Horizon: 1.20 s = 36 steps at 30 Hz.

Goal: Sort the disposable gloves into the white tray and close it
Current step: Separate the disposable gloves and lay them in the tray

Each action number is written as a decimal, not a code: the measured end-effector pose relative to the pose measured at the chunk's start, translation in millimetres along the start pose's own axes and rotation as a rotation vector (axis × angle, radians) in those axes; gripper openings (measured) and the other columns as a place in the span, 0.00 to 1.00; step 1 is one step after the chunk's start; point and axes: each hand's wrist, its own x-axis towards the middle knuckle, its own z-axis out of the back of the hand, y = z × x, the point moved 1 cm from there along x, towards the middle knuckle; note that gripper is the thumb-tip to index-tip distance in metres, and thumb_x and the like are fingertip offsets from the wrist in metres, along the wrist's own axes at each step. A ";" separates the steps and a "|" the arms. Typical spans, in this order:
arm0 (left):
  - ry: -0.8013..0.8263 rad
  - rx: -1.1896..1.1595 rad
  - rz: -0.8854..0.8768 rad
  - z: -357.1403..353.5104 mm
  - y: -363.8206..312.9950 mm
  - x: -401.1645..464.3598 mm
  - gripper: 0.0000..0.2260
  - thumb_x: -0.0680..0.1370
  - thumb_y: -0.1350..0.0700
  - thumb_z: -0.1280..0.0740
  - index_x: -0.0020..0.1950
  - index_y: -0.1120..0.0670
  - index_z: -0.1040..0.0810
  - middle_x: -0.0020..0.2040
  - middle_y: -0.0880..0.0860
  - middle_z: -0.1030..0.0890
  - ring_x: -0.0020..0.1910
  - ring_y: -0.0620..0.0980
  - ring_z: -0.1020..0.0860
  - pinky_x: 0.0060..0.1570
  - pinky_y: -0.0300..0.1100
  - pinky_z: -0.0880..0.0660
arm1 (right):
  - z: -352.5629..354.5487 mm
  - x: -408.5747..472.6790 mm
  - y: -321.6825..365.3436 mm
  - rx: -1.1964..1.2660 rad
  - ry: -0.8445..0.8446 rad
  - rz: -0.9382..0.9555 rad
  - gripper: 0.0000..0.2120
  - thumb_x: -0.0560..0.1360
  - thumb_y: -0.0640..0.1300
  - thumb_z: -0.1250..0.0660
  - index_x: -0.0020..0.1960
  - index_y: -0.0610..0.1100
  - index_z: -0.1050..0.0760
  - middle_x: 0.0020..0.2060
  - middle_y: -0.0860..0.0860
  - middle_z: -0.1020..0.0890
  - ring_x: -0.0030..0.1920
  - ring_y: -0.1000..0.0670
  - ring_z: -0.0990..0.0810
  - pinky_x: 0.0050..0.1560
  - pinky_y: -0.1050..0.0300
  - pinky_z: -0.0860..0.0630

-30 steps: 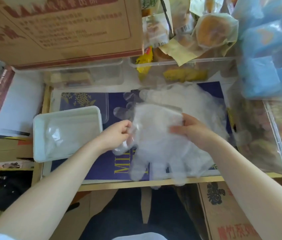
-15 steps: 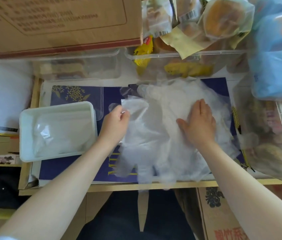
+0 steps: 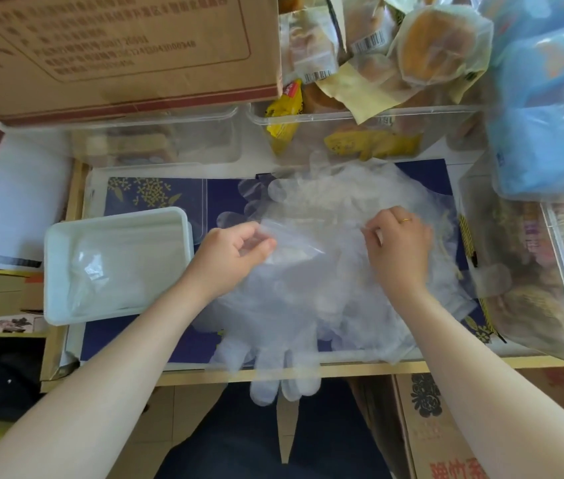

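Gloves [image 3: 308, 288] piled mid-table, tray [image 3: 66, 305] open beside them, snack bins crowding behind.
We've got both left hand [image 3: 235, 254] and right hand [image 3: 398, 250] pinching film now; right was flat earlier.

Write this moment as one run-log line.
left hand: pinching glove edge | right hand: pinching glove pile | white tray: open, some gloves inside
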 end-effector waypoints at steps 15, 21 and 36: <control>0.199 -0.197 -0.204 -8.0 -75.8 -9.8 0.05 0.69 0.45 0.34 0.39 0.43 0.20 0.69 0.41 0.34 0.60 0.23 0.35 0.57 0.21 0.39 | 79.1 0.0 51.8 -0.253 -0.434 0.599 0.12 0.70 0.30 0.36 0.38 0.43 0.35 0.32 0.48 0.23 0.28 0.48 0.28 0.29 0.56 0.34; 0.159 -0.313 -0.083 -19.2 -55.8 -2.1 0.04 0.74 0.57 0.32 0.45 0.54 0.18 0.44 0.52 0.17 0.41 0.42 0.26 0.44 0.31 0.31 | 62.8 -4.1 37.6 0.070 -0.208 0.428 0.06 0.70 0.44 0.32 0.44 0.49 0.29 0.55 0.51 0.27 0.57 0.45 0.29 0.54 0.52 0.38; 0.025 -0.486 0.031 4.1 -37.9 11.3 0.04 0.75 0.58 0.33 0.43 0.53 0.19 0.43 0.51 0.20 0.43 0.43 0.24 0.50 0.36 0.29 | 69.5 25.9 22.5 1.564 0.385 -0.515 0.05 0.68 0.48 0.31 0.37 0.47 0.21 0.40 0.52 0.16 0.45 0.54 0.19 0.49 0.61 0.23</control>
